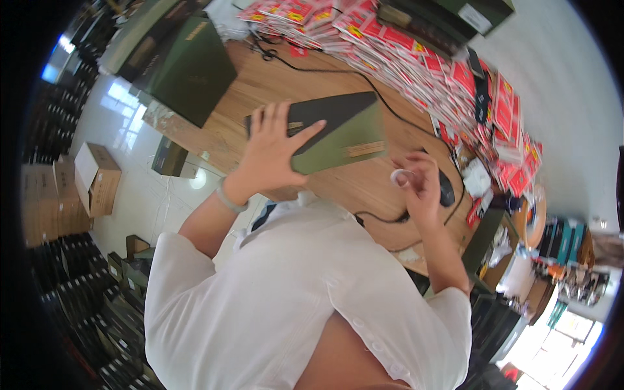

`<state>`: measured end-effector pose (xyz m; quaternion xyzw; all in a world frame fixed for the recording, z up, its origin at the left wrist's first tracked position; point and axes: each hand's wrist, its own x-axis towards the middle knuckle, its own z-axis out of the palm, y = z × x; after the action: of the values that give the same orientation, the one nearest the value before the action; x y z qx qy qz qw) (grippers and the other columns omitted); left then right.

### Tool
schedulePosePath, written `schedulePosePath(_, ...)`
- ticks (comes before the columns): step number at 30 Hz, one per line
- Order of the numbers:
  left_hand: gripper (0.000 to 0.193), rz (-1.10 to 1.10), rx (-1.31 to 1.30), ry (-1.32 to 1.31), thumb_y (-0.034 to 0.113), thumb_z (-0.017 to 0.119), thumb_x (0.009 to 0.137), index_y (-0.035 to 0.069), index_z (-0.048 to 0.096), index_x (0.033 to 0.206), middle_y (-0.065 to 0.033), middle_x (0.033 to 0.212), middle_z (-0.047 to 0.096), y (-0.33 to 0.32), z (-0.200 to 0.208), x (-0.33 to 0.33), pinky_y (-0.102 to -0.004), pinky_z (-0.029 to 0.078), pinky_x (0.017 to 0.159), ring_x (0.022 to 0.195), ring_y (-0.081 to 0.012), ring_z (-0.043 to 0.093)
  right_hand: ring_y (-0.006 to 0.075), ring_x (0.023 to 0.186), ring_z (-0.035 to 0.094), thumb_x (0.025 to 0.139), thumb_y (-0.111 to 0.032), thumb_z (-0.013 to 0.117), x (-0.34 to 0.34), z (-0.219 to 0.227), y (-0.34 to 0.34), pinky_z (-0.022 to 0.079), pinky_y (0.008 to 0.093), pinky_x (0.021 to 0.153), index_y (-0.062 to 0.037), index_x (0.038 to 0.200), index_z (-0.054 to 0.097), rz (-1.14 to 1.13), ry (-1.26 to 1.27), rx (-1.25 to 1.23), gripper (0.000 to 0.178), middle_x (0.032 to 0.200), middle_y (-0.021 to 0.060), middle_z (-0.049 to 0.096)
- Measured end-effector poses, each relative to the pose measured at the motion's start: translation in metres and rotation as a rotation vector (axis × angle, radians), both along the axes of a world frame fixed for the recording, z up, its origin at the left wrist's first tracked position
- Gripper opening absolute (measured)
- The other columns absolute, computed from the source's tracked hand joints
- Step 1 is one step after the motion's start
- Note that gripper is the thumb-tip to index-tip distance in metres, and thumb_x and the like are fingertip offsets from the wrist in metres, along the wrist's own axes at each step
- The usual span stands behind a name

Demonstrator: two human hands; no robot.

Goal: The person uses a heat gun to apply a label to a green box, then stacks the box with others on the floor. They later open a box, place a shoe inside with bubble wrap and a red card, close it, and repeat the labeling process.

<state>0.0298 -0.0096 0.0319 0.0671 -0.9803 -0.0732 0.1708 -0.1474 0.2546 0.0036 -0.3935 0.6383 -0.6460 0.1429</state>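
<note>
A dark and olive-green box (339,133) with gold lettering sits at the front of the wooden table. My left hand (270,146) grips its left end, fingers spread over the dark part and thumb at the near edge. Just right of the box, my right hand (419,179) is closed in a pinch. Between its thumb and fingers is a small round white thing (401,176), too small and blurred to name. The hand is apart from the box.
Red and white packets (416,65) pile along the table's back. A black cable (364,77) crosses the wooden tabletop (260,78). A black computer mouse (446,188) lies beside my right hand. A larger green box (195,71) stands at the left; cardboard boxes (97,179) sit on the floor.
</note>
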Motion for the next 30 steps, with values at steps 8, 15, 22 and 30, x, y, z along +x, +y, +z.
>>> schedulePosePath(8, 0.069, -0.174, 0.416, 0.328, 0.038, 0.075, 0.079, 0.018, 0.049, 0.140, -0.0243, 0.142, 0.040, -0.052, -0.031, -0.106, -0.0486, 0.029, 0.109, 0.128, -0.0387, 0.041, 0.0123, 0.092, 0.053, 0.082, 0.008, 0.068, 0.006, 0.005, -0.050, 0.046, 0.0248, 0.080, -0.0070, 0.109, 0.043, -0.149, -0.272, -0.035, 0.040, 0.113, 0.0064, 0.046)
schedulePosePath(15, 0.057, 0.343, 0.141, 0.609, 0.025, 0.071, 0.084, 0.006, 0.050, 0.133, -0.0124, 0.128, 0.056, -0.202, 0.000, -0.045, -0.0432, 0.034, 0.107, 0.123, -0.0301, 0.048, 0.0164, 0.102, 0.058, 0.085, 0.007, 0.066, 0.020, 0.017, -0.074, 0.048, 0.0256, 0.085, -0.0049, 0.112, 0.041, -0.276, -0.258, 0.104, 0.038, 0.113, 0.0057, 0.048)
schedulePosePath(22, 0.125, 0.768, -0.010, -0.372, 0.073, 0.073, 0.060, 0.026, 0.009, 0.156, -0.0410, 0.148, 0.018, -0.376, 0.015, 0.078, -0.0646, 0.015, 0.110, 0.140, -0.0550, 0.015, 0.0146, 0.095, 0.059, 0.086, 0.002, 0.068, 0.065, 0.001, -0.124, 0.049, 0.0239, 0.081, -0.0048, 0.112, 0.042, -0.281, -0.311, 0.217, 0.037, 0.112, 0.0071, 0.050)
schedulePosePath(30, 0.111, 0.633, 0.096, -0.413, 0.053, 0.075, 0.063, 0.034, 0.015, 0.154, -0.0416, 0.147, 0.017, -0.390, 0.001, 0.094, -0.0614, 0.016, 0.110, 0.138, -0.0567, 0.016, 0.0116, 0.086, 0.061, 0.085, 0.002, 0.069, 0.111, 0.024, -0.197, 0.048, 0.0219, 0.069, -0.0050, 0.113, 0.043, -0.164, -0.330, 0.191, 0.039, 0.114, 0.0064, 0.050)
